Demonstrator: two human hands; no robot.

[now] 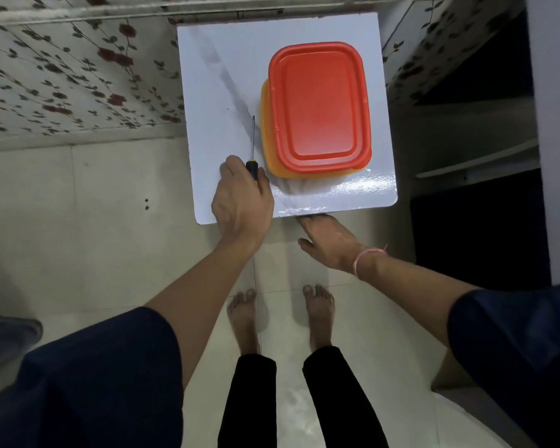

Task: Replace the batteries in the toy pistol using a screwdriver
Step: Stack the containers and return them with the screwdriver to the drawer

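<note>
Your left hand [240, 202] grips the screwdriver [251, 169] on the surface [214, 76], right hand [330, 240] grasp hidden under its edge, toy pistol unseen; a careless lift may jab the container [319, 101] alongside.

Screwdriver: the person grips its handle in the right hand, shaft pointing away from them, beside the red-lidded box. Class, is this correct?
Wrong hand. The head view shows the left hand gripping the screwdriver by its handle; the right hand is down at the table's near edge, its fingertips hidden. The rest holds: shaft pointing away from them, beside the red-lidded box.
</note>
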